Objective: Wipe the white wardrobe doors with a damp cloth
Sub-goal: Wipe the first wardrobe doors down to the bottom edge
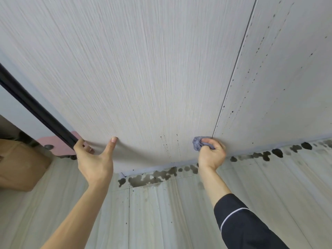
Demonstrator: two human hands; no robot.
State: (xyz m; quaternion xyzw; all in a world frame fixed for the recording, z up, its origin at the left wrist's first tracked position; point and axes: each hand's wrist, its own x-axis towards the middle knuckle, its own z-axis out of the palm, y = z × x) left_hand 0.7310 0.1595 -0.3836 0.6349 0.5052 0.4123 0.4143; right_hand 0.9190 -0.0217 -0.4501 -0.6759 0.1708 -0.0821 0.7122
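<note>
Low on the wardrobe door (143, 78), by its upright seam (231, 81), the right hand (211, 153) grips a bunched cloth (197, 143); the left hand (93, 159) clasps its edge.

Left hand (93, 159) grips the low left edge of the white wardrobe door (134, 78), thumb flat on its face, fingers curled behind beside a black strip (32, 105). Right hand (212, 153), dark sleeve (248, 225), presses a bunched blue-grey cloth (198, 143) low on the door, just left of the seam (231, 78). Dark wet spots (154, 177) line the floor (161, 212) below; cardboard box (19, 164) far left.
</note>
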